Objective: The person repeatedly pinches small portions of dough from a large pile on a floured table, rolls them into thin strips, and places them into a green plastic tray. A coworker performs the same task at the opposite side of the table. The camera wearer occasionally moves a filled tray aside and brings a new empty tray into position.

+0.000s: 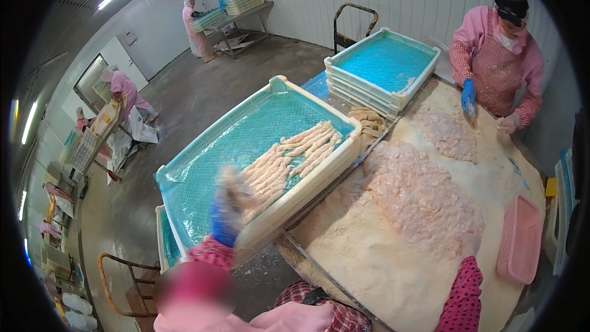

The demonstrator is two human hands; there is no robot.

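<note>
**Left hand over the tray, right hand in the meat pile**

So the hands are kept well apart here. The left hand (232,189), blue-cuffed and badly blurred, is held over the lined tray (187,179), right by the near end of the pale meat strips (270,169). Whether anything is gripped can't be told. The right hand (472,245) is mostly buried at the near edge of the meat heap (418,197), so its fingers can't be made out either.

The strips are laid toward the tray's right half, with a good bit of teal liner left uncovered on the left. The tray's long right rim is set along the edge of the worktable (335,240), where powder is spread around the heap. The right side is crowded by a pink basket (519,240). Further off, a tray stack (381,77) is parked near the table's far corner, a co-worker (501,61) is stationed across, and grey floor (289,64) is seen beyond the trays.
</note>
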